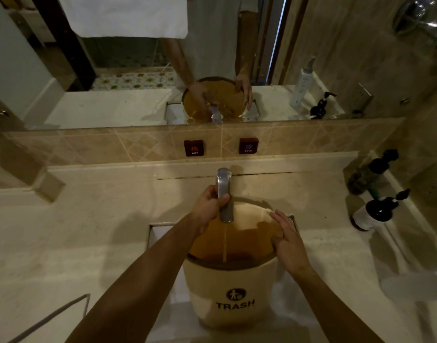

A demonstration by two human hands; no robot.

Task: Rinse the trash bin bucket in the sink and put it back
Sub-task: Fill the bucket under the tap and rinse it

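A cream trash bin bucket (227,290) marked "TRASH", with a dark rim, stands upright in the sink (160,233) under the metal faucet (224,194). A thin stream of water runs from the spout into the bucket's brown inside. My left hand (210,206) grips the faucet, thumb curled over its top. My right hand (289,241) rests on the bucket's right rim with fingers nearly straight.
HOT (194,147) and COLD (248,145) plates sit on the tiled backsplash under a mirror. Two dark pump bottles (376,214) stand on the counter at the right. A thin metal frame (63,313) shows at the lower left.
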